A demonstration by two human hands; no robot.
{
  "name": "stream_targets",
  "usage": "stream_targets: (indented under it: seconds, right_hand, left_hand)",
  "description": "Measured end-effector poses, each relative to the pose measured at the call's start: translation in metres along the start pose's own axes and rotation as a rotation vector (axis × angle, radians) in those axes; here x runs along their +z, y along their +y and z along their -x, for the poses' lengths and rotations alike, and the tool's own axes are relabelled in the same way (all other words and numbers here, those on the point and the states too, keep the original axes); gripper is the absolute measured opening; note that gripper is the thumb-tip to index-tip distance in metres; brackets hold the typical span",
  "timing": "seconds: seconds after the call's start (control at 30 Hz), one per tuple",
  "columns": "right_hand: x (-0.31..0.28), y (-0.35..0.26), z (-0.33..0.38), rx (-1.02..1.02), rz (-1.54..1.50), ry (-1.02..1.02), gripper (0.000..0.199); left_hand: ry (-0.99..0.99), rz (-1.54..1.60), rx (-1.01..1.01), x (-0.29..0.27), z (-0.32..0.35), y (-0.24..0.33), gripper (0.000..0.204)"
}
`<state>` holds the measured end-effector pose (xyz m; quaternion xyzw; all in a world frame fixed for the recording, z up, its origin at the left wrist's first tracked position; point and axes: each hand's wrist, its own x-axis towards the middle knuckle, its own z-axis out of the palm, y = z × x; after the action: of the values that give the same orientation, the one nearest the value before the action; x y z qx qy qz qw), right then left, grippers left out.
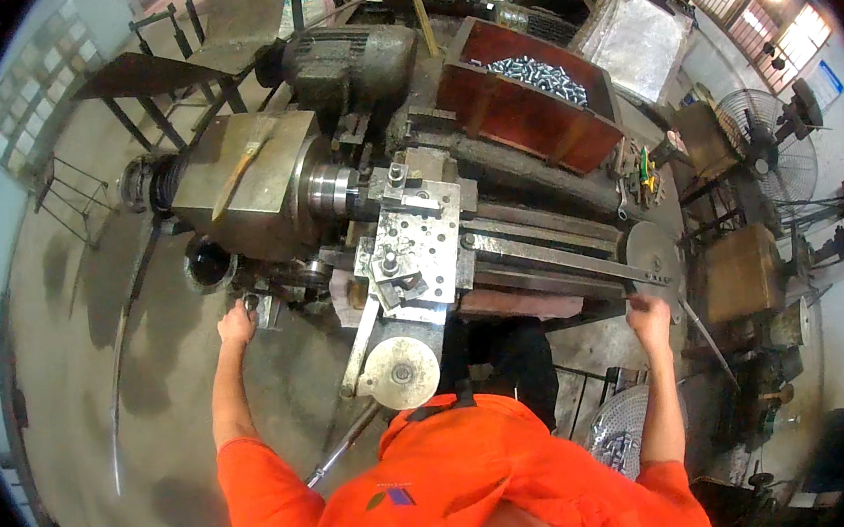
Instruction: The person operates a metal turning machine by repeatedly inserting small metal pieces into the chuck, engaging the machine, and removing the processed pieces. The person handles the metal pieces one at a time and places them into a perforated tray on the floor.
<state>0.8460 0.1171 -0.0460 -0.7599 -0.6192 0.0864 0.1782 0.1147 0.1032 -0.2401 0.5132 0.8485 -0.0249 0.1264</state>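
Observation:
I stand at an old metal lathe [264, 182] and wear an orange shirt. My left hand [238, 323] is closed around a small lever at the front of the headstock, below the chuck [332, 189]. My right hand [647, 310] grips the rim of a round handwheel [654, 251] at the lathe's right end. Between my hands sits the tool slide [418, 244], a steel plate with bolts and clamps. A smaller round handwheel [401, 372] faces me under it.
A red-brown tray [519, 114] behind the bed holds several shiny metal pieces. A motor [349, 59] sits on top at the back. A pedestal fan [768, 148] and a wooden box [742, 274] stand to the right. A perforated basket [618, 437] of parts is by my right elbow.

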Motion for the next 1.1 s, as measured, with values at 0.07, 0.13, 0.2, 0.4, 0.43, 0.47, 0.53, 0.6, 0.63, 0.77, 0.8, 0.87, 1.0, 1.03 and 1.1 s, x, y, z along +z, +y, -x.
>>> stream_targets:
  seconds: [0.07, 0.13, 0.2, 0.4, 0.43, 0.47, 0.53, 0.6, 0.63, 0.77, 0.8, 0.87, 1.0, 1.03, 1.1]
  right_hand:
    - [-0.006, -0.045, -0.027, -0.151, -0.024, 0.073, 0.032]
    - [-0.021, -0.121, -0.049, -0.153, -0.079, -0.041, 0.037]
    - [-0.011, -0.171, -0.067, -0.466, -0.269, -0.054, 0.042]
    - [0.052, -0.338, -0.086, -1.198, -0.383, -0.064, 0.042]
    - [0.063, -0.362, -0.080, -1.204, -0.262, -0.107, 0.037]
    - [0.075, -0.384, -0.073, -1.206, -0.141, -0.145, 0.032]
    - [0.089, -0.412, -0.064, -1.072, 0.148, -0.345, 0.023]
    - [0.103, -0.414, -0.068, -1.092, 0.296, -0.238, 0.021]
    - [0.097, -0.415, -0.069, -1.076, 0.339, -0.277, 0.025]
    - [0.091, -0.421, -0.063, -1.071, 0.383, -0.340, 0.030]
    - [0.089, -0.419, -0.064, -1.051, 0.398, -0.336, 0.030]
    - [0.087, -0.415, -0.067, -1.035, 0.315, -0.304, 0.029]
    - [0.030, -0.375, -0.096, -0.902, 0.011, -0.034, 0.023]
    - [0.009, -0.358, -0.107, -0.741, -0.018, -0.084, 0.022]
    - [-0.024, -0.322, -0.137, -0.493, -0.053, -0.160, 0.023]
  left_hand:
    - [-0.131, 0.062, -0.085, -0.009, -0.003, 0.002, 0.039]
    - [-0.100, 0.054, -0.055, -0.016, 0.001, -0.009, 0.041]
    - [-0.014, 0.082, 0.012, -0.039, 0.013, -0.022, 0.041]
    - [0.672, 0.174, -0.112, -0.223, 0.089, -0.053, 0.031]
    - [0.706, 0.056, -0.111, -0.220, 0.097, -0.098, 0.034]
    - [0.620, -0.013, -0.229, -0.212, 0.110, -0.136, 0.038]
    - [0.556, 0.025, -0.356, -0.165, 0.132, -0.198, 0.047]
    - [0.593, -0.007, -0.387, -0.157, 0.142, -0.147, 0.048]
    - [0.550, 0.023, -0.366, -0.161, 0.156, -0.104, 0.048]
    - [0.571, -0.012, -0.438, -0.150, 0.202, -0.030, 0.045]
    - [0.544, -0.065, -0.537, -0.158, 0.202, -0.004, 0.043]
    - [0.541, 0.095, -0.455, -0.158, 0.202, -0.014, 0.039]
    - [0.427, 0.208, -0.223, -0.162, 0.205, -0.042, 0.026]
    - [0.321, 0.358, -0.270, -0.168, 0.200, -0.048, 0.022]
    - [0.181, 0.580, -0.224, -0.177, 0.176, -0.052, 0.011]
